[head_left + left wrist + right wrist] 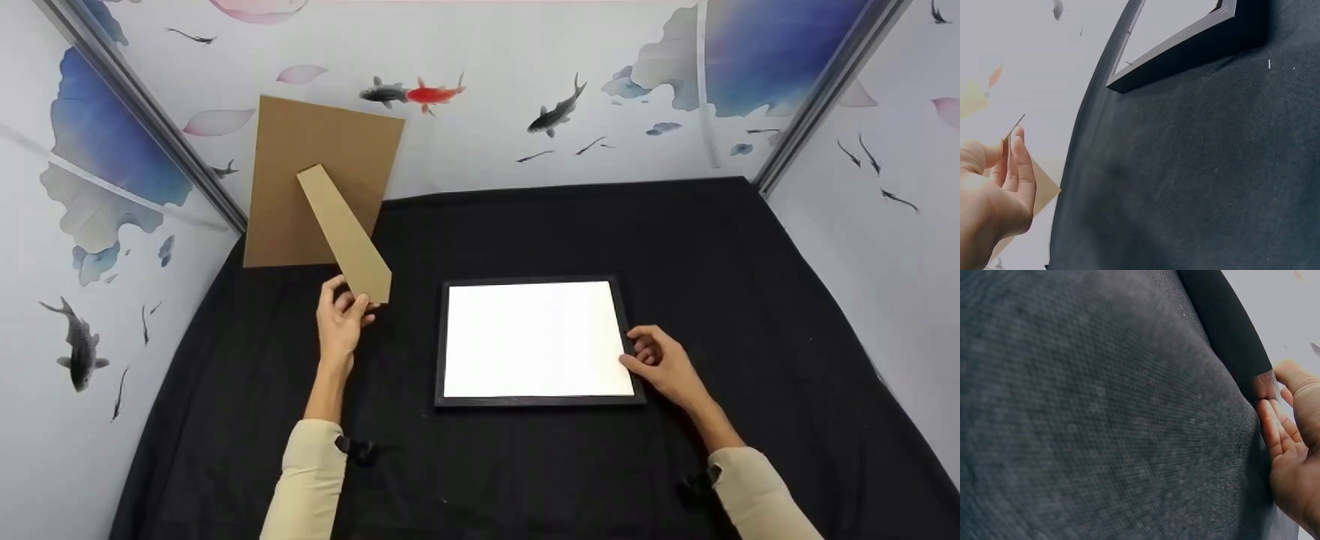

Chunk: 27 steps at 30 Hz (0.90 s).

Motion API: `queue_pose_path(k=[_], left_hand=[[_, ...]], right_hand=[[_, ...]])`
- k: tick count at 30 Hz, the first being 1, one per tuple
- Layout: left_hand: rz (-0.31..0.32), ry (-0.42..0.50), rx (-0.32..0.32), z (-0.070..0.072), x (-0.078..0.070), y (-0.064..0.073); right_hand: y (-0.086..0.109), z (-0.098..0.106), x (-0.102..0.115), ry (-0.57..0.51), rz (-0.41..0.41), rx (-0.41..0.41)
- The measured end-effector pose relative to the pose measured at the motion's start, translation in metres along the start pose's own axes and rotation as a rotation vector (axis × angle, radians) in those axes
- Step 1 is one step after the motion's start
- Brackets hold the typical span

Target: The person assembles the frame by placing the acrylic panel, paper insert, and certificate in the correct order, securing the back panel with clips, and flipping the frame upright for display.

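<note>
My left hand (341, 322) pinches the lower end of a tan easel leg (345, 232) between thumb and fingers. The leg is attached to a brown backing board (277, 202), which is raised at the back left with its leg side facing me. In the left wrist view, the thin edge of the leg stands out above the fingertips of the left hand (1008, 185). A black picture frame (540, 402) lies flat, with a bright white sheet (536, 341) inside it. My right hand (664, 364) grips the frame's right side, thumb over the inner edge and fingers at the outer side.
Black cloth (510, 472) covers the table under the frame. White wall panels (487, 150) with painted fish and leaves enclose the back and both sides. Metal posts (825, 97) stand at the back corners.
</note>
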State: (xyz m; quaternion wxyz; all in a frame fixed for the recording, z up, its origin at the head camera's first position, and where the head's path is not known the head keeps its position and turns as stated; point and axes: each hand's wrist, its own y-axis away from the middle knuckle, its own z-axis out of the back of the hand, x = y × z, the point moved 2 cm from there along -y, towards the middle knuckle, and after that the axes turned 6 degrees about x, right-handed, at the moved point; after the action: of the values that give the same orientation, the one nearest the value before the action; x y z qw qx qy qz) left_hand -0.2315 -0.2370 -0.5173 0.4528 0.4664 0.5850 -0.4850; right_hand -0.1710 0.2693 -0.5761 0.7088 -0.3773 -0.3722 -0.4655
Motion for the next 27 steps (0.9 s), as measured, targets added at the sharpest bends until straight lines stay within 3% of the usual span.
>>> queue_pose_path(k=[6,15,27], left_hand=[[-0.121,-0.109,0.036,0.002,-0.008,0.006],[-0.256,-0.193,0.067,-0.003,-0.018,0.007],[-0.301,-0.250,0.117,-0.004,-0.020,0.010]], right_hand=[[0.000,-0.001,-0.002,-0.016,-0.031,0.001],[0.000,0.001,-0.002,-0.016,-0.025,0.015],[-0.012,0.016,0.003,-0.013,-0.087,0.125]])
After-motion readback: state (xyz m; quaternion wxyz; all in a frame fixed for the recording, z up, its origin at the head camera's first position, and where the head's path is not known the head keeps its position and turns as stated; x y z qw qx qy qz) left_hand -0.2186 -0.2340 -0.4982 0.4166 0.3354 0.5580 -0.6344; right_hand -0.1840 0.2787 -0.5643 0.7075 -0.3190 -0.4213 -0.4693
